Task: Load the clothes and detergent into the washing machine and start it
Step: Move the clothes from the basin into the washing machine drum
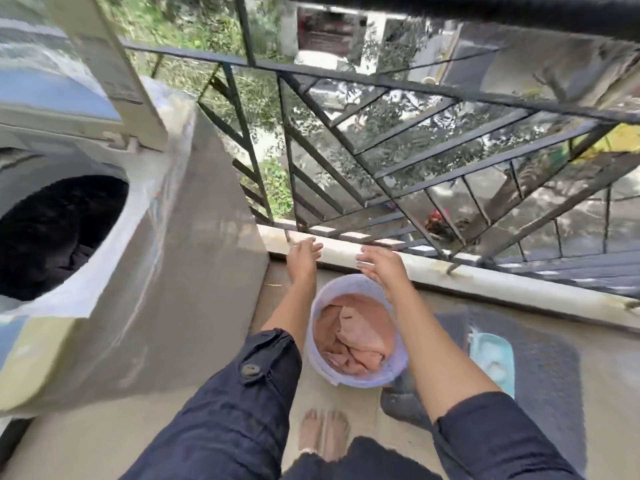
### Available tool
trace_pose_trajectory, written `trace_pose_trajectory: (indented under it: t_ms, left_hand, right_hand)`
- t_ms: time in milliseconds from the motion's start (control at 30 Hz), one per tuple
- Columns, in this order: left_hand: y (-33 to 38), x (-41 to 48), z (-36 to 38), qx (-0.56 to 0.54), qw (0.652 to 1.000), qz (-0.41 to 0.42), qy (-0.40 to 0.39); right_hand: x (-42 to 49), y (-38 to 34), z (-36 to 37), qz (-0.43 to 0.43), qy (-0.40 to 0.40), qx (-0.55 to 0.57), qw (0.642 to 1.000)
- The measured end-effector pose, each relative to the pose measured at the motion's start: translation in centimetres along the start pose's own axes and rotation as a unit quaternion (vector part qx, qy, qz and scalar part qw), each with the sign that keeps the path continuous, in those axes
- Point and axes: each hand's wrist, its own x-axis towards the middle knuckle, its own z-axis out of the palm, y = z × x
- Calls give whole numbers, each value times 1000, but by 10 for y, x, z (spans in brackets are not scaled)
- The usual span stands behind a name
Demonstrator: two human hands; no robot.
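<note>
A pale lilac bucket (320,367) stands on the floor and holds a crumpled pink cloth (353,336). My left hand (304,256) and my right hand (382,263) are stretched out above its far rim, fingers apart, holding nothing. To the left stands a top-loading washing machine (166,271) with its lid (104,64) raised. Its round drum opening (59,233) is dark, with dark clothes inside.
A black metal railing (381,150) runs along a low ledge (485,275) just beyond the bucket. A dark mat (540,368) lies on the floor at right with a light blue tub (493,355) on it. My bare feet (323,434) are below the bucket.
</note>
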Motion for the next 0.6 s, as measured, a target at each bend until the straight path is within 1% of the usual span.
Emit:
trace_pose_trajectory:
  t_ms: [133,267,300,367,400,433,467,533,600]
  left_hand:
    - [-72,43,16,94,995,-15,22]
    - [-150,92,28,185,982,-4,26]
    - [-170,106,31,199,980,-7,24]
    - [-206,132,36,210,977,-36,20]
    - [-227,147,38,220,974,-56,23]
    - [-246,159,39,235,969,-68,26]
    - [-268,173,39,256,964,-72,23]
    - [-301,195,37,277,958,-69,21]
    - [-332,214,36,291,953,-80,22]
  right_hand:
    - [70,68,-28,34,71,-37,996]
    - [131,144,-58,50,74,-51,995]
    - [159,164,-62,65,97,-74,990]
    - [199,201,-72,133,123,-111,977]
    - [213,224,-84,194,127,-161,959]
    - [233,242,-91,246,171,-182,937]
    - [250,263,-96,216,167,-181,945]
    - [281,294,-97,144,157,-139,967]
    - [291,326,-107,131,176,-138,966]
